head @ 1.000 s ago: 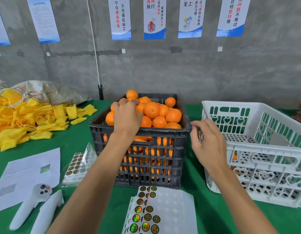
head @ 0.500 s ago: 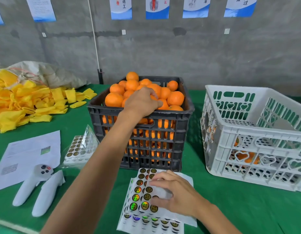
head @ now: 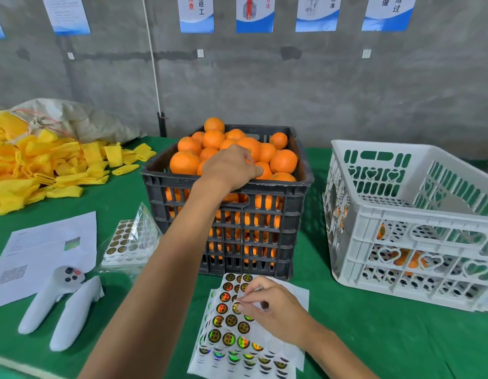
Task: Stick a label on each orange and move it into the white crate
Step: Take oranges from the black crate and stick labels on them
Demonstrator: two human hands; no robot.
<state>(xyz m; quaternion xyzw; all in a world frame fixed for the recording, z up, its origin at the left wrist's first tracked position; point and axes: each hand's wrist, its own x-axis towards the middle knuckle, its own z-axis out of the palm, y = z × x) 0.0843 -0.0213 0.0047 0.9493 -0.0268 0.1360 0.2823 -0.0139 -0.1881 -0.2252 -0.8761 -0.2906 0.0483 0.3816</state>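
Observation:
A black crate (head: 231,187) in the middle of the green table is heaped with oranges (head: 283,160). My left hand (head: 230,168) reaches over its front rim, fingers curled round an orange on top of the heap. Stacked label sheets (head: 231,328) with round holographic stickers lie in front of the crate. My right hand (head: 267,305) hovers over them and pinches a round label (head: 237,307) at the sheet. The white crate (head: 401,212) stands at the right with a few oranges (head: 401,258) at its bottom.
A pile of yellow foam sleeves (head: 37,165) and a sack lie at the back left. A printed paper (head: 45,250), a bagged stack of label sheets (head: 130,242) and two white controllers (head: 62,305) sit at the front left. A grey wall with posters stands behind.
My right hand came from beside the white crate down to the label sheets and now pinches a label. My left hand shifted rightward over the oranges and closed on one.

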